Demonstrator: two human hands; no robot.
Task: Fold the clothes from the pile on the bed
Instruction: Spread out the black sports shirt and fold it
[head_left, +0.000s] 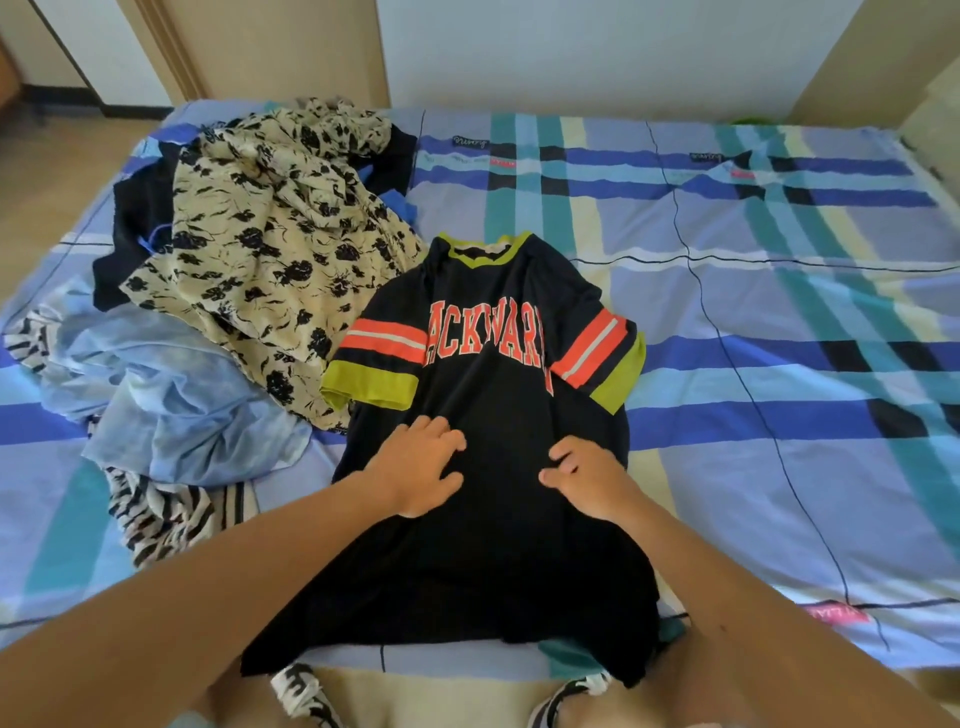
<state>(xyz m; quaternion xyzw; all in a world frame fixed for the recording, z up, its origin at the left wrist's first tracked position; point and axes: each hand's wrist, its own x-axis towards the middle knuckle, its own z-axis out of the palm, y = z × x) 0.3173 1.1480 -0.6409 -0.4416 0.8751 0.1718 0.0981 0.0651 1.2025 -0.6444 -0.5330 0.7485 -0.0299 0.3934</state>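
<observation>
A black T-shirt with red lettering, red-striped sleeves and lime-green cuffs and collar lies face up on the bed, collar pointing away from me. My left hand rests flat on its middle, fingers spread. My right hand lies beside it on the shirt with its fingers bent against the cloth; whether it pinches the fabric is unclear. The pile of clothes lies to the left: a cream floral garment on top, dark clothes under it, a light blue garment and a striped black-and-white one nearer to me.
The bed carries a blue, teal and cream plaid sheet, bare to the right of the shirt. A wall and wooden panels stand behind the bed, with floor at the far left. My knees show at the bottom edge.
</observation>
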